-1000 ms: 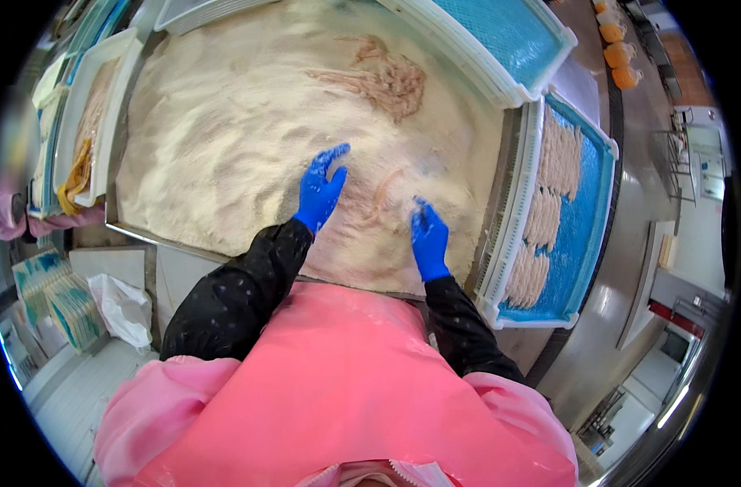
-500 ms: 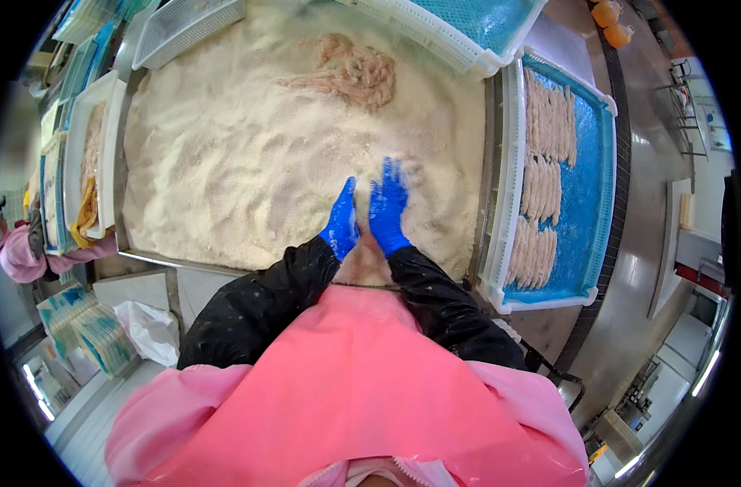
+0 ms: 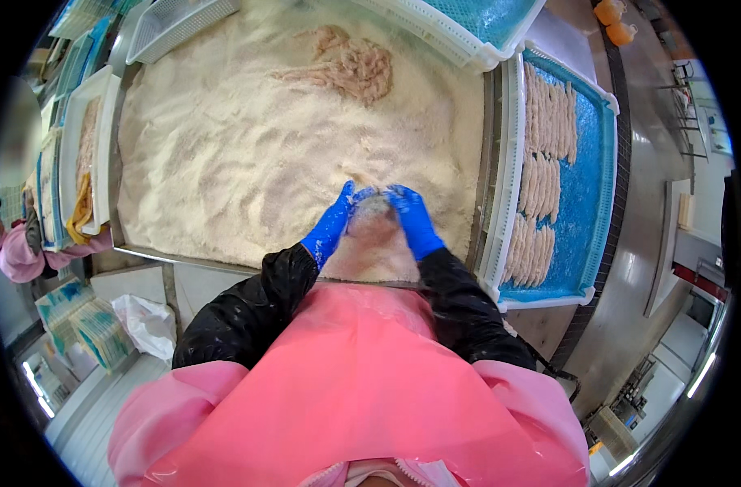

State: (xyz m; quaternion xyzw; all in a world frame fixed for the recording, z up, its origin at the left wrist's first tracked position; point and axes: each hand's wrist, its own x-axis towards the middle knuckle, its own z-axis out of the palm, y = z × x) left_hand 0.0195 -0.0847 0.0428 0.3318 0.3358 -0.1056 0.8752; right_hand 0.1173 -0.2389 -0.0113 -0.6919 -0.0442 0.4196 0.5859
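Observation:
Both my hands wear blue gloves dusted with pale crumbs and work low over the near part of a wide metal tray of crumbs. My left hand has its fingers bent inward, closed toward the right hand. Opposite it, my right hand is also curled, fingertips down near the crumbs. Something pale and crumb-covered shows at the fingertips, too blurred and hidden to name. Farther off, a heap of raw pinkish meat strips lies on the crumbs.
A blue-lined white crate at right holds rows of coated strips. Another blue-lined crate overlaps the far right corner. A white perforated basket sits far left; a white tub stands left, near another person's pink sleeve.
My hands have moved apart at the wrists and their fingers have bent inward, where they were straighter and facing each other before. More loose crumbs show between them.

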